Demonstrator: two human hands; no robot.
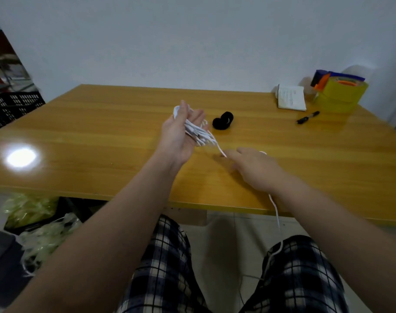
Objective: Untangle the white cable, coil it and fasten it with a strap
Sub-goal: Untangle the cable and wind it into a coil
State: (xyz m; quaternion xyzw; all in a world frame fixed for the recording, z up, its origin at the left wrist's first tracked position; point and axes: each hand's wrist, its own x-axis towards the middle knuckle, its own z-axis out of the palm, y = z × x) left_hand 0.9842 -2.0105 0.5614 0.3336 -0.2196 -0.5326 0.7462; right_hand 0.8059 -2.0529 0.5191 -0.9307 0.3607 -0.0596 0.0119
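Head view: one look down over a wooden surface (97, 132), with both forearms reaching in.
Strap: a black strap (223, 120) lies curled on the surface and serves as the landmark here.
White cable: the white cable (196, 131) is bunched in loops just left of the strap. One strand runs from the bunch, nearer than the strap, to the right index fingertip. More cable comes out at the right wrist and hangs over the surface's near edge onto the plaid shorts (165, 267).
Left hand: the left hand (181, 134), left of the strap, is palm-up with fingers nearly straight and apart. The cable bunch lies across it between thumb and fingers.
Right hand: the right hand (253, 168) lies palm-down, nearer than the strap and slightly right, with its fingers stretched out. It is blurred, so I cannot tell whether it pinches the strand.
Marker: a black marker (308, 117) lies well right of the strap.
Booklet: a white booklet (291, 98) sits right of the strap, farther back.
Tape: yellow tape rolls (341, 96) stand at the far right of the strap.
Crate: a black crate (14, 107) sits far left of the strap, off the surface.
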